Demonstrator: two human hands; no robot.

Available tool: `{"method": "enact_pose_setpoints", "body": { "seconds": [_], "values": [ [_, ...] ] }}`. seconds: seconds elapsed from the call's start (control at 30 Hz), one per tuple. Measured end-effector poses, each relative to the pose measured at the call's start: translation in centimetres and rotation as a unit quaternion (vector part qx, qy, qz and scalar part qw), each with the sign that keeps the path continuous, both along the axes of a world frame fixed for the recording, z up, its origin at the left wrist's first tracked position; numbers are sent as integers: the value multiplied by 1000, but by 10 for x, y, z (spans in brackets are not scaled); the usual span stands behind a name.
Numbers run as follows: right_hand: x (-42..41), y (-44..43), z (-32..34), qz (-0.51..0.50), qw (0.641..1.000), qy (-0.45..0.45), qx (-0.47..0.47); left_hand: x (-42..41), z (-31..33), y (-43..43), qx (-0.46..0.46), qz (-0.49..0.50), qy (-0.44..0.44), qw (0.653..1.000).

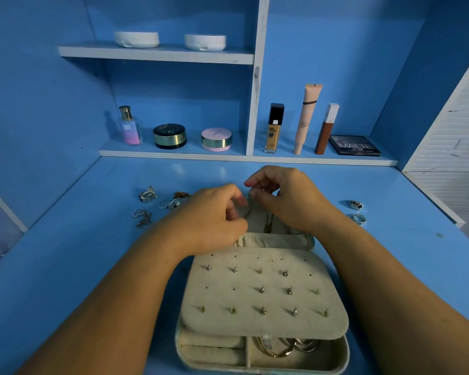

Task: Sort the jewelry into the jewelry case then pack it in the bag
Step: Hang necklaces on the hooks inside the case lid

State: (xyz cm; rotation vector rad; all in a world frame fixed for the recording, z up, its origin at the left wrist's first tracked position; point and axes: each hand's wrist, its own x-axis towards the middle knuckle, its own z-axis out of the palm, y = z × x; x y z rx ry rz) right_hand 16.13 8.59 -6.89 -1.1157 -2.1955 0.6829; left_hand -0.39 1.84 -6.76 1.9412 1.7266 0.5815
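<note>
Chain (250, 210), thin and silvery, is up over the raised lid of the open jewelry case (336, 358), pinched between your two hands. Sorting step in hand, by the look of it: you're fitting a necklace into the lid, above the gathered pocket (271, 240). Your left hand (214, 217) has its fingers (236, 203) curled tight, thumb against them, holding the lower run of the chain. Your right hand (284, 201) nips the upper end between fingertips (253, 195) closed to almost no gap. Whether a hook or clasp is there can't be told; your hands hide it. Next move probably needs a fine, steady placement, then tucking the slack into the pocket so it doesn't tangle. In the case, the earring panel (278, 327) lies flat with studs pushed in, and bangles (279, 351) sit in the near compartment under it. Plenty left to sort on the desk (65, 266): rings (148, 196) and small chains (142, 218) to your left, a gold chain (182, 195) near them, two rings (356, 204) well apart on your right. Bag not in view.
</note>
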Motion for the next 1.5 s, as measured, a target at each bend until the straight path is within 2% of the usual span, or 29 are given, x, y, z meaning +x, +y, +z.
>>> {"method": "enact_pose_setpoints", "body": {
  "seconds": [0.1,0.23,0.33,0.53,0.77,0.93,1.07,1.27,1.5],
  "values": [
    [-1,-1,1,-1,999,40,-20,3,-1,-1,9,-8,50,999],
    [1,-7,10,32,980,148,-131,1,1,-2,-17,-9,23,1000],
    [4,-8,14,43,972,159,-170,0,2,-2,0,2,16,1000],
    [5,-8,14,36,968,169,-183,0,3,-3,15,-11,53,998],
    [3,-4,7,7,990,103,-93,-1,3,-5,23,-36,67,997],
    [-1,1,0,-10,995,89,-48,0,3,-5,11,-35,62,997],
    [-2,3,-3,-18,999,34,4,2,3,-6,-1,-39,69,997],
    [-3,6,-2,2,996,-63,69,2,3,-4,-11,-28,38,999],
    [-6,12,-6,-13,987,-111,115,0,0,-3,10,-21,47,999]
  ]
}}
